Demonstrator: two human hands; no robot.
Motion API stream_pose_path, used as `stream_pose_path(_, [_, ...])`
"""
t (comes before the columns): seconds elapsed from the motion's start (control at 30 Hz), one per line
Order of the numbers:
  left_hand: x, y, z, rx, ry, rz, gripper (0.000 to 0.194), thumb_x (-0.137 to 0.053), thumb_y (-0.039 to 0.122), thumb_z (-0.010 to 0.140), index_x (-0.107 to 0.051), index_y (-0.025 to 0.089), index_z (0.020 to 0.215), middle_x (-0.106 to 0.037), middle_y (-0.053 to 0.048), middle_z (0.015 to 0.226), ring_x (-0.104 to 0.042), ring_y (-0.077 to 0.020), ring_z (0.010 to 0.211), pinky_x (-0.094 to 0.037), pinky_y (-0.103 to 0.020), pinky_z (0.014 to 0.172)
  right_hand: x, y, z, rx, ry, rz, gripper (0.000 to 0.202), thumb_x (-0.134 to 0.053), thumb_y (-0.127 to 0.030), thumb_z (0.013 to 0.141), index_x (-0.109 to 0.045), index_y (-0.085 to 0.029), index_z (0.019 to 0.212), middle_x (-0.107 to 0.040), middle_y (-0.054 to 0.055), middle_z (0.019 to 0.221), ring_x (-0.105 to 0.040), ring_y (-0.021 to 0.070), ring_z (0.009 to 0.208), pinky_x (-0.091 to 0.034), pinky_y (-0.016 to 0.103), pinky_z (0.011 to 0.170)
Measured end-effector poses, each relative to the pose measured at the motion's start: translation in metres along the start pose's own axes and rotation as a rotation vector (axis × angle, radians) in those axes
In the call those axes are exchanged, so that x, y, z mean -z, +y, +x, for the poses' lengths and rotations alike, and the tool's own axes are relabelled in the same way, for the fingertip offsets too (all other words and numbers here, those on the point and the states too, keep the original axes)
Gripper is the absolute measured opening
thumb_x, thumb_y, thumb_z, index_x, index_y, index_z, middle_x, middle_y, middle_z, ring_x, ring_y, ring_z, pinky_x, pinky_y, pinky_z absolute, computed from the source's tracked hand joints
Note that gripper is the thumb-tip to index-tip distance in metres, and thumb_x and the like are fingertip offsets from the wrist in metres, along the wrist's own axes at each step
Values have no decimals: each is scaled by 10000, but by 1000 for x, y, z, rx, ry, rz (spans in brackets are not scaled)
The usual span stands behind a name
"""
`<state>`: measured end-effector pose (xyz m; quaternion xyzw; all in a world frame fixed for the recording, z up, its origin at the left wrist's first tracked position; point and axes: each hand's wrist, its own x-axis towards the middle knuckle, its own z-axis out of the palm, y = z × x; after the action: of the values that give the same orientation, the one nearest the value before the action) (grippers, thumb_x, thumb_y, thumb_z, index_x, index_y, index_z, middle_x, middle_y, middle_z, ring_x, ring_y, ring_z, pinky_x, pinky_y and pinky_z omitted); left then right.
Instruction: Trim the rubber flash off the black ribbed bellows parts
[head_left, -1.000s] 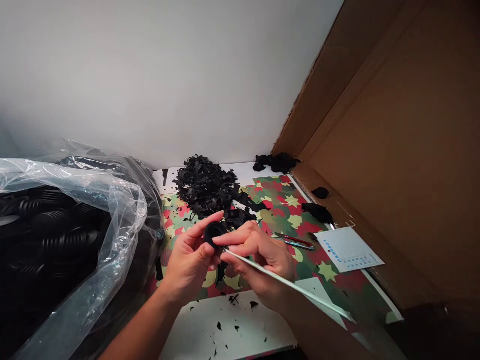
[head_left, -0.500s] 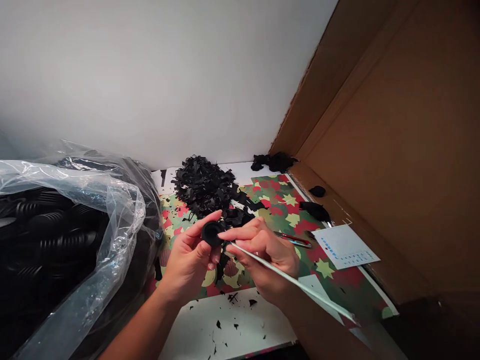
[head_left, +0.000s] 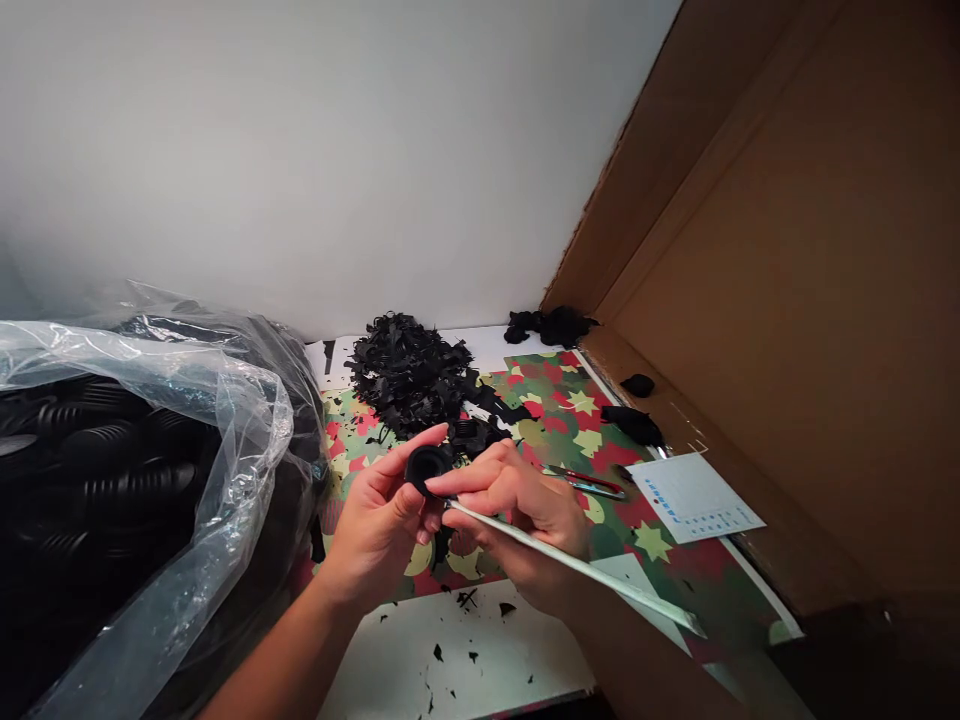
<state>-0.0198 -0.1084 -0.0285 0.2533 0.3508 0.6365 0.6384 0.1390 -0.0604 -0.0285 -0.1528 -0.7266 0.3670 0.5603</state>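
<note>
Holding the round black cup-shaped part [head_left: 427,462] up over the table, the left hand [head_left: 373,535] has its grip closed around the side, thumb at the near edge, mouth facing the camera. And in from the right comes the right hand [head_left: 531,515], grip narrow on a slim white stick [head_left: 577,566], a fingertip right at the part's rim! The stick's tip sits just beside the lower right edge; whether it touches, I cannot tell. Beyond the hands, a heap of black scraps [head_left: 409,375] rises on the camouflage-patterned sheet [head_left: 555,425]. Over on the left, a clear plastic bag [head_left: 251,430] brims with black ribbed pieces [head_left: 105,440]. On the right, a red-handled tool [head_left: 596,486] lies near a white printed card [head_left: 701,495], beside the brown cardboard [head_left: 810,330].
</note>
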Motion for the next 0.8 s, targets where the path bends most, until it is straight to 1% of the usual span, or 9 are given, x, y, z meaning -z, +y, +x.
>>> stream_pose_path(0.1, [0, -1, 0, -2, -7, -12, 522, -963, 386, 648, -825, 221, 1123, -655, 11, 634, -510, -43, 464, -438, -133, 452, -1, 0, 0, 16, -5, -37, 171, -703, -119, 932, -696, -283, 883, -832, -12, 1056, -715, 185, 797, -540, 387, 727])
stream_pose_path(0.2, [-2, -1, 0, -9, -23, -19, 494, -954, 394, 663, -830, 235, 1113, -651, 11, 638, -495, -32, 458, -437, -124, 452, -4, 0, -1, 36, 26, -98, 184, -662, -114, 955, -679, -280, 879, -833, -9, 1050, -712, 189, 771, -532, 406, 715])
stream_pose_path(0.3, [-4, 0, 0, -9, -37, -8, 489, -946, 414, 668, -833, 232, 1107, -647, 1, 651, -489, -37, 464, -424, -126, 438, -7, 1, -3, 34, 114, -146, 187, -660, -119, 955, -647, -278, 856, -833, -9, 1048, -690, 188, 732, -513, 431, 742])
stream_pose_path(0.4, [-6, 1, -1, -10, -37, 1, 504, -945, 425, 663, -833, 229, 1113, -627, -2, 661, -487, -44, 478, -410, -128, 425, -8, 4, -5, 8, 238, -86, 194, -684, -148, 951, -610, -274, 823, -835, -12, 1019, -669, 192, 725, -501, 442, 782])
stream_pose_path(0.53, [-5, 1, -1, -9, -38, 3, 552, -933, 470, 661, -824, 223, 1143, -596, 2, 655, -463, -45, 478, -398, -133, 414, -6, 7, -5, -39, 378, -40, 209, -723, -187, 937, -600, -257, 783, -839, 16, 966, -693, 198, 714, -513, 422, 751])
stream_pose_path(0.73, [-3, 2, 0, -1, -47, -34, 542, -917, 471, 690, -817, 226, 1163, -680, -42, 798, -498, -37, 502, -400, -130, 427, -1, 13, 0, -117, 447, 43, 234, -741, -262, 939, -579, -237, 773, -833, 43, 929, -785, 236, 858, -595, 396, 752])
stream_pose_path(0.8, [-3, 2, 0, -2, -49, -37, 530, -909, 461, 711, -811, 224, 1175, -691, -47, 817, -496, -37, 507, -402, -134, 436, 0, 15, -1, -150, 458, 46, 238, -744, -297, 938, -582, -230, 778, -826, 49, 910, -791, 234, 837, -606, 376, 717])
